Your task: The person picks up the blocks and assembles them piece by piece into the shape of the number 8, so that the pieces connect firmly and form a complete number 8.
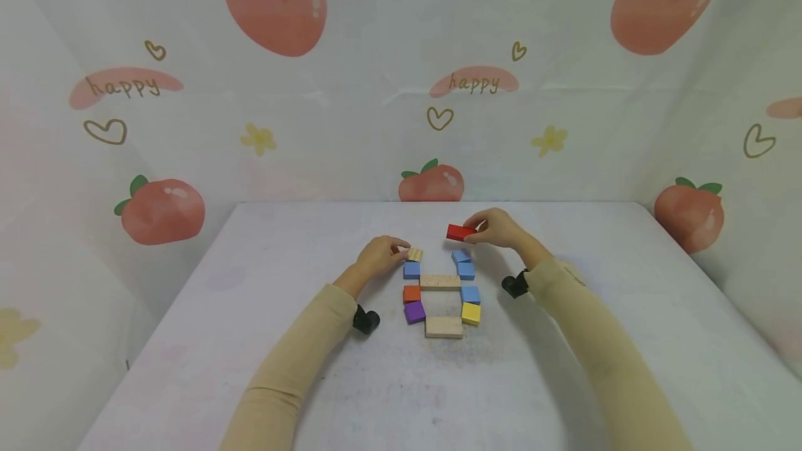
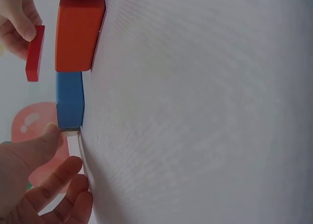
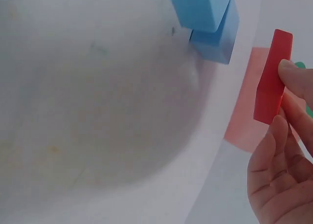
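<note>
My right hand [image 1: 495,228] holds a red block [image 1: 459,232] above the table, beyond the far end of the block outline. The right wrist view shows the thumb and fingers pinching this red block [image 3: 274,79]. At the far left corner, my left hand [image 1: 379,256] is beside a small wooden block [image 1: 415,255]. In the left wrist view the thumb touches the edge of that wooden block [image 2: 71,132], while the other fingers are bent loosely with a gap from it. A blue block [image 1: 411,270] stands just nearer than the wooden one.
Below the blue block are orange [image 1: 411,294] and purple [image 1: 415,312] blocks. Opposite are several blue blocks [image 1: 466,271] and a yellow block [image 1: 471,314]. Two long wooden blocks [image 1: 440,282] lie crosswise between the sides. A printed curtain [image 1: 351,131] hangs behind the table [image 1: 489,395].
</note>
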`<state>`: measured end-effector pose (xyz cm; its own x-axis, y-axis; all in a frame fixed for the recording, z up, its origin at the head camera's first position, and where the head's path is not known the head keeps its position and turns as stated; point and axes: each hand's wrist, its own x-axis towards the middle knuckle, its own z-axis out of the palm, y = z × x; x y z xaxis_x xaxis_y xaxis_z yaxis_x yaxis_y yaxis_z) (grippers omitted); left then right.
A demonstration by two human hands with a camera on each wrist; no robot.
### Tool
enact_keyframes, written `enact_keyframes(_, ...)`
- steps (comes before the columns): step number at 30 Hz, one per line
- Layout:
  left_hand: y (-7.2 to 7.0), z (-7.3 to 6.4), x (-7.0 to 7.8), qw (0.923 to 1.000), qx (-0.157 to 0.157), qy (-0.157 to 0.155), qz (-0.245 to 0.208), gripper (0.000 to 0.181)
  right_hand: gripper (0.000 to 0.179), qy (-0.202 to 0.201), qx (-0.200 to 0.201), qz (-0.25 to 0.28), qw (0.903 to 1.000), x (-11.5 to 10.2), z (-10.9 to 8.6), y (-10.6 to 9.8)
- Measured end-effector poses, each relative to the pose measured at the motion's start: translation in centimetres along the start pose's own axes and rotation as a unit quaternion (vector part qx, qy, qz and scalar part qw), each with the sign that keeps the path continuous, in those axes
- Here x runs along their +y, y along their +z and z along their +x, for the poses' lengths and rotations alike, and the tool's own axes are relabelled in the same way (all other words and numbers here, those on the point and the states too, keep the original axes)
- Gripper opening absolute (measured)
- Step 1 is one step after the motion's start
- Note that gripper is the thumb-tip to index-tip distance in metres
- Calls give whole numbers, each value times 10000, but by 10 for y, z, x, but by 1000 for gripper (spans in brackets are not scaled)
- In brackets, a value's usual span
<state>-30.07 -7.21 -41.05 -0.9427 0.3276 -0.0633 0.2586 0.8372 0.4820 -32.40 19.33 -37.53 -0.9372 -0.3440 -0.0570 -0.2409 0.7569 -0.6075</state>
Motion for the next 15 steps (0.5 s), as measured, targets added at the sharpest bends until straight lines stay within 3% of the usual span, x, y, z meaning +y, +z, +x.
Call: enact_keyframes(15, 0, 0, 0, 9998, -82, -182, -78, 30, 32, -320, -296, -234, 9988, -16, 13, 12)
